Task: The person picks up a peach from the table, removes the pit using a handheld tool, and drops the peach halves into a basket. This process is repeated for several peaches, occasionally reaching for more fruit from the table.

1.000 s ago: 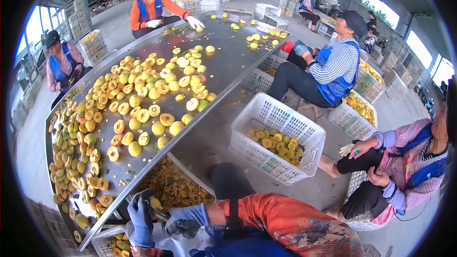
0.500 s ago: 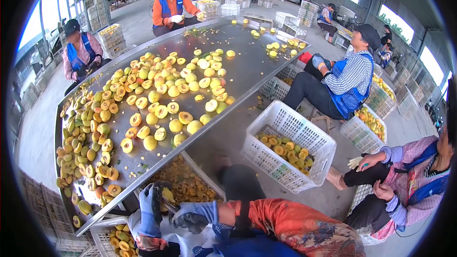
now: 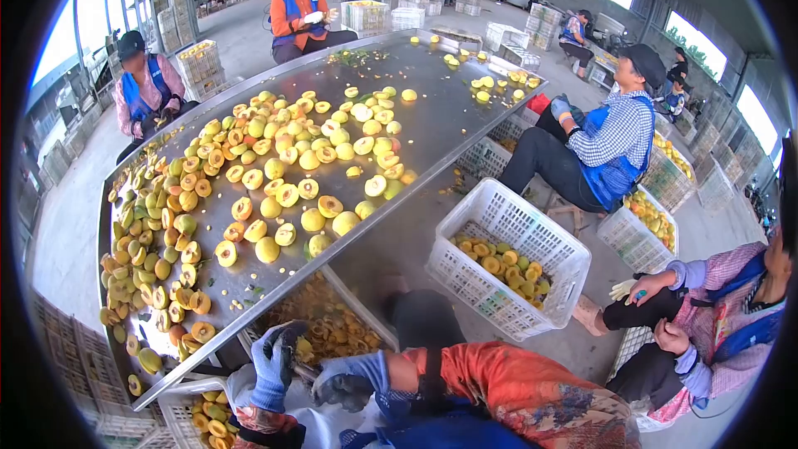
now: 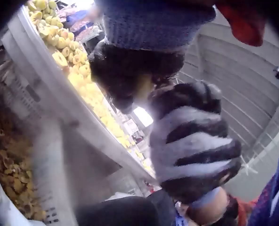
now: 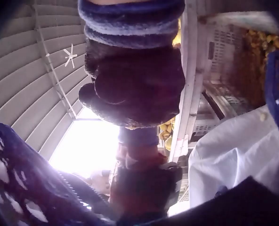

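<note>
My left hand (image 3: 273, 363), in a blue knit glove with dark coating, is low in the head view, beside the table's near edge. Its fingers curl round a piece of yellow peach (image 4: 145, 87), mostly hidden by the dark glove. Just to the right, my right hand (image 3: 349, 380) is closed in a fist, its gloved fingers wrapped tightly in the left wrist view. A slim tool (image 3: 306, 372) sticks out of that fist toward the left hand; its tip is hidden. Halved peaches (image 3: 287, 194) are spread over the metal table (image 3: 399, 129).
Beneath the table edge sits a crate of brownish fruit scraps (image 3: 324, 316). A crate of peach halves (image 3: 212, 420) stands at lower left, and a white crate (image 3: 532, 233) with more fruit at right. Several people sit around, one close on the right (image 3: 706, 308).
The head view has swung, moving the scene rightward. My hands stay close together, the left turning upright beside the right. The person in orange has drawn their hands back from the table.
</note>
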{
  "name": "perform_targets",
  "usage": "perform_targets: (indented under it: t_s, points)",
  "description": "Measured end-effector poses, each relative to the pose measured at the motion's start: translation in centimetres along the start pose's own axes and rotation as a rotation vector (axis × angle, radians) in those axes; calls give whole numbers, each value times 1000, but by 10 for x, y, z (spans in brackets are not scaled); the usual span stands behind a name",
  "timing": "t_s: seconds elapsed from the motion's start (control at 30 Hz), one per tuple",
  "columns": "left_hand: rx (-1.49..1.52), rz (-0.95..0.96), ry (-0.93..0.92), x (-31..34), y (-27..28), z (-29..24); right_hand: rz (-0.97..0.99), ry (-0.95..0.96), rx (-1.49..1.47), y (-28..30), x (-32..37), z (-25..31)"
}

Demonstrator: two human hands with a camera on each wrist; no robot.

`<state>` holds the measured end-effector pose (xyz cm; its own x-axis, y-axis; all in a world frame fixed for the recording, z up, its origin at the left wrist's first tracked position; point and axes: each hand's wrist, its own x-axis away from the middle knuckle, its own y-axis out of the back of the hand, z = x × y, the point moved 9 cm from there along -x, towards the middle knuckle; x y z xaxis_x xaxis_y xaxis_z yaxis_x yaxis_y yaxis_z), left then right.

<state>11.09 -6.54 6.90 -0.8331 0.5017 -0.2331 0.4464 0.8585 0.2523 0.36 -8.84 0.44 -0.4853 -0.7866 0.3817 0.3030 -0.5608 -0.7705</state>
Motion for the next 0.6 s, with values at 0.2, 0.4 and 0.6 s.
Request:
perform_targets:
  t_s: [0.2, 0.4, 0.6]
  points:
    - [222, -36, 10, 2, 2, 8, 161, 386, 61, -3, -17, 10]
    - [222, -526, 34, 35, 44, 61, 221, 170, -234, -1, -39, -5]
    - [-471, -622, 130, 117, 154, 63, 155, 155, -159, -3, -3, 27]
